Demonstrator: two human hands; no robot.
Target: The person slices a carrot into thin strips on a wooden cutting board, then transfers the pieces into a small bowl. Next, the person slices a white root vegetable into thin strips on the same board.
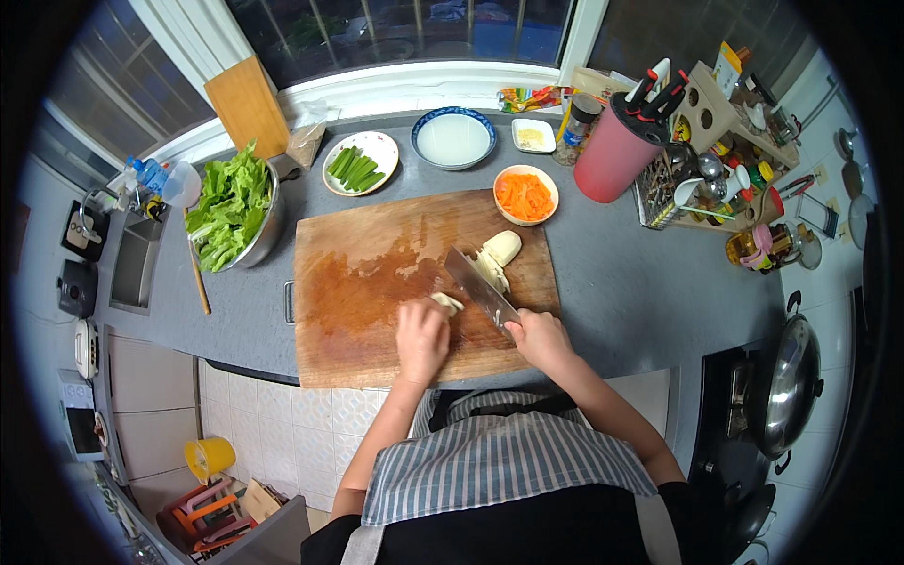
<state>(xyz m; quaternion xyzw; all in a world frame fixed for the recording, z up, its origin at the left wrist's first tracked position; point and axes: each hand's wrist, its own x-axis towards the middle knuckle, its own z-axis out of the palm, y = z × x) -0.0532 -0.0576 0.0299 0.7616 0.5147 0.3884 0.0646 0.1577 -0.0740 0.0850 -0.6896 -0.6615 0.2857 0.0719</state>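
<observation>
My right hand [540, 337] grips the handle of a broad kitchen knife [478, 284], whose blade lies slanted over the wet wooden cutting board [358, 282]. My left hand [421, 339] presses down on a pale peeled potato piece [446, 302] just left of the blade. On the far side of the blade lie cut potato slices [490, 270] and a larger peeled potato chunk [504, 247].
Behind the board stand a bowl of carrot shreds [525, 195], a plate of green vegetable sticks [359, 167], an empty blue-rimmed bowl [453, 137], a metal bowl of lettuce [231, 209] and a red knife holder [617, 146]. A sink [132, 259] lies left, a lidded wok [789, 381] right.
</observation>
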